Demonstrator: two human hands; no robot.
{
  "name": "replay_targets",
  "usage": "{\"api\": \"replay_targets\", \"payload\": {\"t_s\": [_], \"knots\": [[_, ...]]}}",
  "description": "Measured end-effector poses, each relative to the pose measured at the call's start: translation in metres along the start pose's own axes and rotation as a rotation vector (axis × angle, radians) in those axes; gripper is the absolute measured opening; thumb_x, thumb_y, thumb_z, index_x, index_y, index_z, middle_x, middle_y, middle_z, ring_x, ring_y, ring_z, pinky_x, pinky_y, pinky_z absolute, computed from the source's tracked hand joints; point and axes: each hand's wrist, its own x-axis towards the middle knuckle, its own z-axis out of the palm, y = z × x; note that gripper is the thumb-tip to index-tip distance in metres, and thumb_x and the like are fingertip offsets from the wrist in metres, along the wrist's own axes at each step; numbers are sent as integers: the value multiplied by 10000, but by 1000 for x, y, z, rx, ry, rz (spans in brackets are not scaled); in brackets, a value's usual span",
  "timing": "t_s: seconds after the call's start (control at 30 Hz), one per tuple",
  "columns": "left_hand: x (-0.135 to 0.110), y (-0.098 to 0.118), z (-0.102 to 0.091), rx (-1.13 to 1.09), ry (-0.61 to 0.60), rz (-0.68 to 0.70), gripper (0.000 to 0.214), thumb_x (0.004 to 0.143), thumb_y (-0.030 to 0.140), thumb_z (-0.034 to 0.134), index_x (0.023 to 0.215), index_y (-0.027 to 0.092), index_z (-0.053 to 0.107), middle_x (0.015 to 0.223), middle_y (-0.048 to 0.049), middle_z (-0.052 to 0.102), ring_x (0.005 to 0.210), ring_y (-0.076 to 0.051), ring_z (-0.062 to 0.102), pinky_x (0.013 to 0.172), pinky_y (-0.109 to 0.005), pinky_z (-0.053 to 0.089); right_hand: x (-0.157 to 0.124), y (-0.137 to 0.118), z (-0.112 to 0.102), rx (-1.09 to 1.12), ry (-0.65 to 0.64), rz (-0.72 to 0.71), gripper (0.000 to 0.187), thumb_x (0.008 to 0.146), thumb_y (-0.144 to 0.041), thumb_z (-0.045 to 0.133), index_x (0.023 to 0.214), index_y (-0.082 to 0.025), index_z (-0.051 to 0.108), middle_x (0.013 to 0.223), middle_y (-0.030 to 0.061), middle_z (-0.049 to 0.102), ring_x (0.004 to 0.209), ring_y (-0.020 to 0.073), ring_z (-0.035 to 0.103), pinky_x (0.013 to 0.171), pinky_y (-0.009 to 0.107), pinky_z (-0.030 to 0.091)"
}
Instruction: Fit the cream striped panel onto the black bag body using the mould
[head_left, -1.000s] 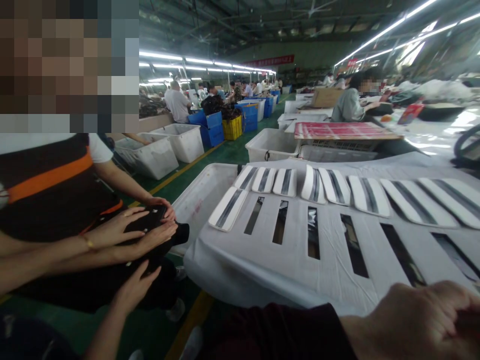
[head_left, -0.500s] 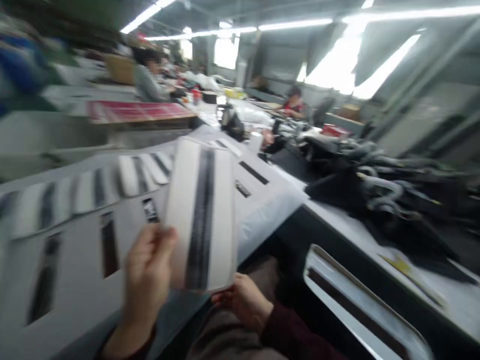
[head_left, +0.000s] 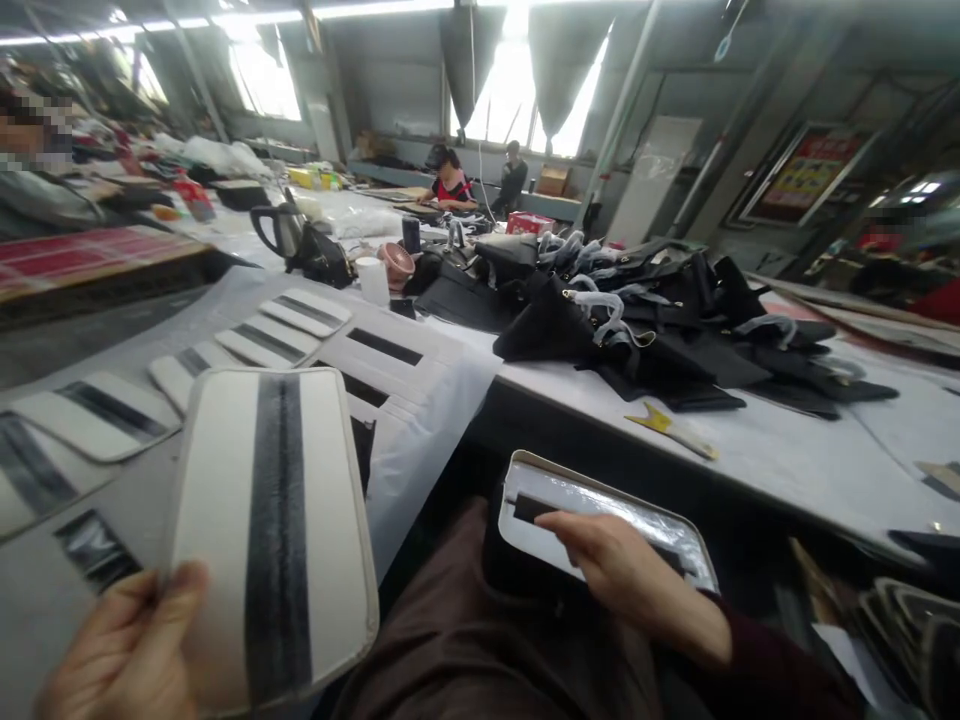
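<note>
- I see the left hand (head_left: 120, 645) low at the left, thumb pressed on the front of a white panel (head_left: 270, 530) and the other fingers hidden behind it, so the hand is clamped on the panel's lower corner.
- The panel stands nearly upright in front of the table edge, a dark stripe running down its middle.
- The right hand (head_left: 626, 580) lies on a shiny plate (head_left: 600, 495) resting on the lap (head_left: 465, 640). Its fingers are stretched out close together over the plate's dark slot, and I cannot tell whether they grip it.
- More striped panels (head_left: 97, 418) lie in a row on the white sheet (head_left: 420, 390) covering the table at left.
- Further back stand a kettle (head_left: 281, 228) and a white cup (head_left: 373, 280).
- A heap of black bags (head_left: 660, 320) covers the table to the right, a yellow scrap (head_left: 671, 428) just before it.
</note>
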Motion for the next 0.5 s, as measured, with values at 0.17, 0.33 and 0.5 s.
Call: {"api": "replay_targets", "payload": {"t_s": [0.17, 0.33, 0.5], "knots": [[-17, -1, 21, 22, -70, 85, 124, 666, 405, 743, 771, 395, 678, 705, 204, 686, 553, -166, 607, 395, -254, 482, 39, 35, 1, -23, -169, -26, 460, 882, -138, 414, 1274, -209, 644, 879, 73, 726, 770, 184, 652, 752, 289, 466], [-28, 7, 36, 11, -68, -51, 300, 532, 432, 806, 769, 328, 654, 720, 106, 710, 588, -221, 655, 406, -297, 535, 68, 47, 24, -5, -187, -80, 405, 841, -89, 473, 1139, -233, 706, 959, 77, 729, 870, 200, 662, 767, 275, 449], [-28, 8, 51, -17, -73, -132, 446, 496, 448, 830, 846, 271, 618, 715, 38, 677, 644, -226, 660, 511, -301, 574, 68, 53, 26, -11, -180, -86, 324, 815, -90, 512, 1016, -204, 740, 900, 94, 730, 844, 230, 668, 745, 296, 445]]}}
